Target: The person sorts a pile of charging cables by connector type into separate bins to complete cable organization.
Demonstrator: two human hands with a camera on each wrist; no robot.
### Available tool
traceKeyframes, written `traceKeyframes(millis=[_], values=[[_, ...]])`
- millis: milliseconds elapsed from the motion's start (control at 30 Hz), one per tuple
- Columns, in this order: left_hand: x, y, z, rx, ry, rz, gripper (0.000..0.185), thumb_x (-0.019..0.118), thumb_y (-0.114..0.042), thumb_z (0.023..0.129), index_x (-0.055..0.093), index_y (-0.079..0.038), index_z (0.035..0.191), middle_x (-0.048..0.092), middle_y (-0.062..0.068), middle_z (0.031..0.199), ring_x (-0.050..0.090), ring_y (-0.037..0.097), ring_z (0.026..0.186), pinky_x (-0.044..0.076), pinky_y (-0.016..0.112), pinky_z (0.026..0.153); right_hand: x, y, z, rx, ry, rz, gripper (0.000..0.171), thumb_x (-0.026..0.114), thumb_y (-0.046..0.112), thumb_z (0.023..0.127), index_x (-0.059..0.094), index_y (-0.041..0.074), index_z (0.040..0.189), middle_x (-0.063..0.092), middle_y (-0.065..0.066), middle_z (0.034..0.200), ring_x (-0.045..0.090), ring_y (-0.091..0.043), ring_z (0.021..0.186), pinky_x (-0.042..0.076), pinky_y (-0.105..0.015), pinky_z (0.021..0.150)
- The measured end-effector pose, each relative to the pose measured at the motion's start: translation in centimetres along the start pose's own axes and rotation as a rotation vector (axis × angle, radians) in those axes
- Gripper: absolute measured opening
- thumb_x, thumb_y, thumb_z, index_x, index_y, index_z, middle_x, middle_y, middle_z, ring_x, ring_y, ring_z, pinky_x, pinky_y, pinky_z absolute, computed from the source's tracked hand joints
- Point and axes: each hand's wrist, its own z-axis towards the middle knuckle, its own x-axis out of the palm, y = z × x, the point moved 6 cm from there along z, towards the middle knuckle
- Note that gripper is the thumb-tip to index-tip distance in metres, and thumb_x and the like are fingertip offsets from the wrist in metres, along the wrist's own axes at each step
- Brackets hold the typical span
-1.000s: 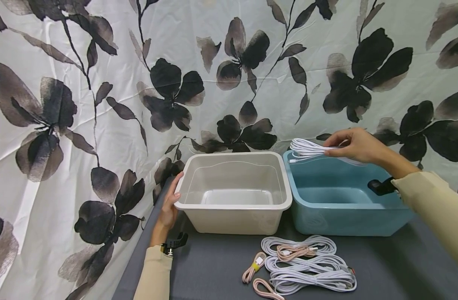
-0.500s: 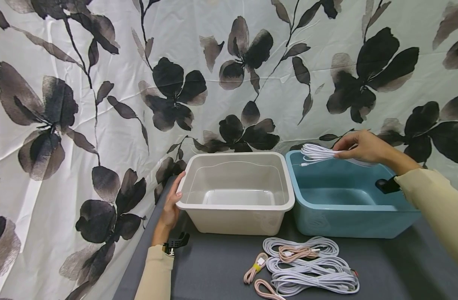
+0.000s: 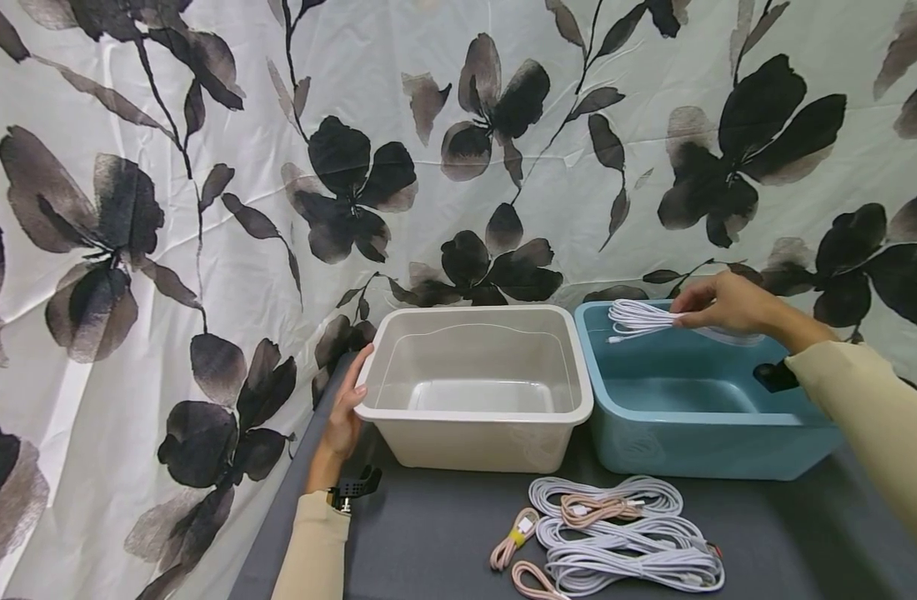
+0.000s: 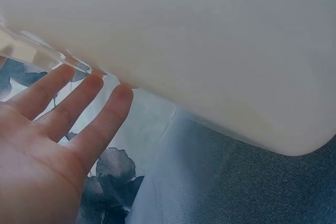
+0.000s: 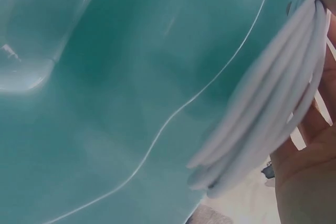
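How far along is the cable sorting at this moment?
Nothing looks done: the white bin and the blue bin show no cables inside. In hand: the right hand holds a white cable bundle over the blue bin, while the left hand rests on the white bin's side. Left: white cables and pink cables on the table.

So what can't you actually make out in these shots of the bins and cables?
- Blue bin floor, head view: the near wall hides its front part.
- White cable bundle: the right hand covers its far end; the right wrist view cuts it off.
- Left hand, head view: the white bin hides its fingertips.
- Pink cable: cut by the bottom edge.
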Motion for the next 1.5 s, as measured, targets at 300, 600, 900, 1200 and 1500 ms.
traceKeyframes(millis=[300,600,900,1200,1500], values=[[0.0,0.1,0.0,-0.004,0.007,0.001,0.072,0.035,-0.023,0.094,0.021,-0.016,0.164,0.021,0.013,0.168,0.036,0.028,0.140,0.040,0.039,0.106,0.6,-0.5,-0.1,-0.020,0.036,0.024,0.021,0.079,0.024,0.089,0.078,0.009,0.104,0.075,-0.005,0.098,0.066,-0.012,0.084,0.053,-0.027,0.073],[0.1,0.0,0.0,-0.011,0.004,0.000,0.072,0.035,-0.023,0.094,0.021,-0.018,0.164,0.022,0.011,0.167,0.036,0.032,0.139,0.041,0.040,0.104,1.1,-0.6,-0.1,-0.030,0.063,0.057,0.020,0.079,0.018,0.088,0.077,0.006,0.105,0.076,-0.006,0.098,0.067,-0.012,0.083,0.054,-0.026,0.072],[0.1,0.1,0.0,-0.007,-0.002,0.003,0.072,0.036,-0.025,0.094,0.022,-0.018,0.164,0.022,0.010,0.167,0.036,0.029,0.140,0.041,0.041,0.105,0.4,-0.2,-0.4,-0.017,0.022,0.057,0.031,0.074,0.020,0.094,0.072,0.001,0.118,0.074,-0.015,0.112,0.069,-0.015,0.092,0.056,-0.032,0.076],[0.0,0.3,0.0,-0.001,0.002,-0.002,0.072,0.035,-0.022,0.094,0.022,-0.017,0.164,0.021,0.012,0.168,0.037,0.026,0.139,0.039,0.040,0.106,-1.0,1.9,-1.8,-0.038,-0.027,0.018,0.031,0.072,0.023,0.096,0.072,0.005,0.121,0.072,-0.017,0.117,0.068,-0.031,0.102,0.054,-0.057,0.087],[0.0,0.4,0.1,0.002,0.001,-0.008,0.072,0.034,-0.024,0.094,0.021,-0.017,0.164,0.022,0.013,0.167,0.037,0.033,0.139,0.042,0.041,0.104,-1.8,5.2,-4.5,-0.101,-0.052,0.056,0.031,0.072,0.020,0.095,0.071,0.009,0.123,0.074,-0.012,0.117,0.063,0.008,0.092,0.053,-0.018,0.076]])
